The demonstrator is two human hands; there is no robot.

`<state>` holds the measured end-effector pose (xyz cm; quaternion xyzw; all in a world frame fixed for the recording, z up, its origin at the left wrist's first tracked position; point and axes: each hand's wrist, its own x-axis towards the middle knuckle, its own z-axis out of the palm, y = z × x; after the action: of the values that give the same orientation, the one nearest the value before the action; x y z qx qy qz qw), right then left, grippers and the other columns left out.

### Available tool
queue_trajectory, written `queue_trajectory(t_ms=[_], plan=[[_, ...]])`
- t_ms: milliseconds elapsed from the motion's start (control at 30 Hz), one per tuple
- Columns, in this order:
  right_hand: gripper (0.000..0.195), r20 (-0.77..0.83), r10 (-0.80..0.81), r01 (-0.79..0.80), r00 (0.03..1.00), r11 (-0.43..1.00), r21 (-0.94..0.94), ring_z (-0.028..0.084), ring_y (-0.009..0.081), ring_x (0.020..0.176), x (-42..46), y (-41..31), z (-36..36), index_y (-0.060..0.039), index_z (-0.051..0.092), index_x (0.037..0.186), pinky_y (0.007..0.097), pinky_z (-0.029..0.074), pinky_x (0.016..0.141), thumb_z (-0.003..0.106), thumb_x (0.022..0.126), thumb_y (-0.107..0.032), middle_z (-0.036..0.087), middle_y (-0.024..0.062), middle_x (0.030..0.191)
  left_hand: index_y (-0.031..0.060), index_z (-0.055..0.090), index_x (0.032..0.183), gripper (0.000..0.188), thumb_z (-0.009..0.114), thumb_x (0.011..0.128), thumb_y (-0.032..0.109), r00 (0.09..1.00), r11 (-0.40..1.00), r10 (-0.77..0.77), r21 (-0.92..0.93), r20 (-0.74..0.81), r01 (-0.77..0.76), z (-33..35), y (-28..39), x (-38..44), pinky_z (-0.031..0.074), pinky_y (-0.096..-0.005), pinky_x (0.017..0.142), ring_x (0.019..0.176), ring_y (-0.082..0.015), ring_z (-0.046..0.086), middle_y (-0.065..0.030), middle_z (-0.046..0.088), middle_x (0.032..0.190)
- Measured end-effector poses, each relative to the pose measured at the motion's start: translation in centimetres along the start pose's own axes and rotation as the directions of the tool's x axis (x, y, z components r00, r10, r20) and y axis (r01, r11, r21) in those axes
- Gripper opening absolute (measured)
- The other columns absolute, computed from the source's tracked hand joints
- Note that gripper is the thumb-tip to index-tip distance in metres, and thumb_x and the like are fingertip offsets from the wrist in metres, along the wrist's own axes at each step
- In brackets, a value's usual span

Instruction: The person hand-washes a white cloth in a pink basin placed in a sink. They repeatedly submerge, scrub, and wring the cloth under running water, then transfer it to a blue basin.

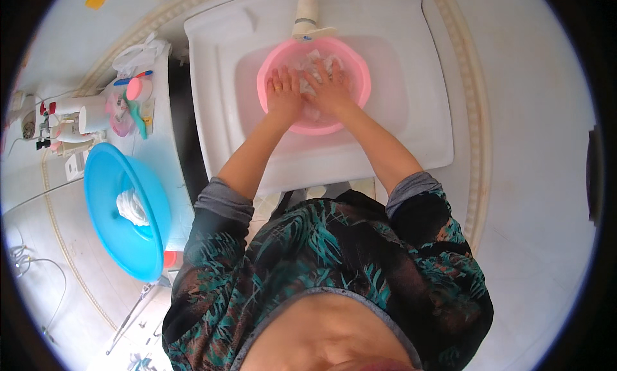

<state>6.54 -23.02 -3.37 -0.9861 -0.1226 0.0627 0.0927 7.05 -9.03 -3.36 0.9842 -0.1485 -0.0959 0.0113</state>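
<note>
A pink plastic basin (362, 84) rests in the white sink (424, 110), below the faucet. White wet cloth (313, 56) lies in the basin, in what looks like water. My left hand (283, 92), with a ring on one finger, is palm down over the left side of the basin, its fingers slightly apart. Spread across the cloth, my right hand (329, 87) also faces palm down. Neither hand visibly grips the cloth; what lies beneath the palms is hidden.
The faucet (307, 11) overhangs the basin's back rim. Left of the sink, a counter (166, 154) carries a large tilted blue basin (156, 192) with a bundled white cloth (131, 207), plus a pink-lidded jar (138, 88), bottles and a plastic bag (140, 56). A wall stands at right.
</note>
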Motion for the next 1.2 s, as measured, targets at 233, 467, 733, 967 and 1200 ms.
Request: queue_trajectory(t_ms=[233,467,733,967,1200], plan=[[0.076,0.266,0.052,-0.058,0.963,0.998,0.014,-0.003,0.0398,0.135,0.7,0.2,0.1,-0.0254,0.017,0.142,0.0578,0.005,0.105,0.055,0.079,-0.046,0.001,0.0103,0.149,0.0035,0.001,0.142,0.079,0.048,0.083,0.026,0.934,0.998,-0.037,0.064,0.356,0.015,1.6,0.8,1.6,0.002,-0.0452,0.109,0.136,-0.0386,0.001,-0.0176,0.0,0.148],[0.076,0.244,0.106,-0.095,0.964,0.994,-0.057,0.002,0.0381,0.135,1.8,-0.1,1.0,-0.0215,0.02,0.141,0.0571,0.006,0.106,0.058,0.077,-0.037,0.009,0.0112,0.147,0.0065,0.006,0.142,0.086,0.059,0.078,0.028,0.98,0.998,-0.031,-0.049,0.199,0.041,3.7,0.5,2.5,0.013,-0.0407,0.109,0.136,-0.0321,0.009,-0.015,0.0,0.148],[0.064,0.309,-0.095,-0.198,0.946,0.585,0.787,0.034,0.0303,0.125,4.0,2.5,-1.7,-0.0106,0.037,0.13,0.0386,0.03,0.103,0.063,0.072,-0.012,0.04,0.0108,0.131,0.0058,0.057,0.114,0.049,0.065,0.067,0.019,0.956,0.715,0.126,-0.692,0.266,0.098,-9.7,-0.4,2.4,0.043,-0.0333,0.09,0.112,-0.0257,0.05,-0.0177,0.053,0.118],[0.053,-0.05,0.031,0.026,0.998,0.533,0.846,0.054,0.024,0.102,-0.5,-1.4,-10.7,-0.0038,0.043,0.12,0.0355,0.043,0.087,0.062,0.07,-0.007,0.055,0.0113,0.11,0.001,0.047,0.123,0.064,0.069,0.066,0.022,0.998,0.29,0.029,-0.956,-0.047,-0.054,-14.2,-1.2,-0.4,0.043,-0.0344,0.086,0.102,-0.0244,0.055,-0.0125,0.058,0.111],[0.048,-0.005,0.141,0.009,0.99,-0.031,0.999,0.054,0.017,0.099,-0.3,-0.7,-11.8,-0.0051,0.046,0.12,0.0312,0.046,0.078,0.057,0.073,-0.006,0.055,0.0086,0.108,0.0013,0.037,0.131,0.079,0.075,0.066,0.027,0.957,0.254,0.266,-0.966,0.118,0.048,-10.6,-2.8,-2.2,0.038,-0.0356,0.093,0.115,-0.0255,0.045,-0.0136,0.043,0.13]])
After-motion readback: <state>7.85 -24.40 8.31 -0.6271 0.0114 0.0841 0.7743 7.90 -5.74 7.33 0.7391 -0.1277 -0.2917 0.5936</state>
